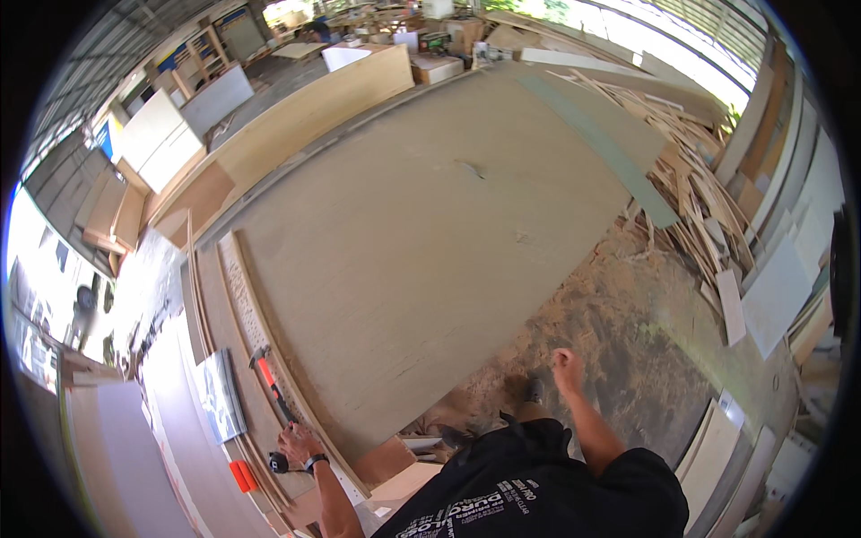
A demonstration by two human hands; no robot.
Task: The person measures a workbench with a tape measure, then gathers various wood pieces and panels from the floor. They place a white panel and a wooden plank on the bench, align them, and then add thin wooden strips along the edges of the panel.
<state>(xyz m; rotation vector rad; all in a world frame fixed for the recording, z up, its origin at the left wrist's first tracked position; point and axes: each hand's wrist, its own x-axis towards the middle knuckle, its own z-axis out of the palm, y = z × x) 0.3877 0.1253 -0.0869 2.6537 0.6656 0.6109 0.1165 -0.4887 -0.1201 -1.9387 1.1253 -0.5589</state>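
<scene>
At the lower left, my left hand (300, 442), with a dark band on the wrist, is closed at the butt end of a hammer (275, 391). The hammer has a red and black handle, and its head points away from me over a long wooden strip. Beside that hand sits a black tape measure (278, 462), with a red-orange object (242, 476) just left of it. My right hand (566, 369) hangs in the air above the dusty floor, fingers curled in; whatever they may hold is hidden. A large grey-brown sheet (421, 242) spreads out ahead of me.
A plastic-wrapped packet (220, 395) lies left of the hammer. A long plywood panel (314, 121) stands along the sheet's far left side. Scrap wood strips (695, 193) are heaped at the right. Sawdust covers the floor (619, 314) by my feet.
</scene>
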